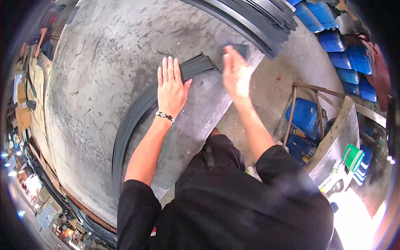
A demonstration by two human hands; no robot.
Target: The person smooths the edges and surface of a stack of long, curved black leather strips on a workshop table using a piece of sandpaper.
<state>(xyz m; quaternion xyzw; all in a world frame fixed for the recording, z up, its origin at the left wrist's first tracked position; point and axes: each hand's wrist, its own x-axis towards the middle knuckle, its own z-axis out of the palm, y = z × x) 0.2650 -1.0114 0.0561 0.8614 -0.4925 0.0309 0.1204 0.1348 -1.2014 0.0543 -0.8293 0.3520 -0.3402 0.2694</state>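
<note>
A thick bundle of long black flat strips (135, 104) curves across the grey table (89, 79), its layers stacked side by side. My left hand (171, 85) lies on the bundle near its far end, fingers stretched out together and thumb apart. Just right of the strip ends is my right hand (236, 75), smeared by motion, with its fingers closed at a dark flat piece (240, 51). The fingers partly hide that piece.
More black strips (250, 16) lie piled along the table's far right edge. Blue containers (358, 58) stand on the floor to the right, beside a rusty metal frame (316, 89). A green-and-white tub (353, 158) sits lower right. Another person's arm (41, 41) shows at far left.
</note>
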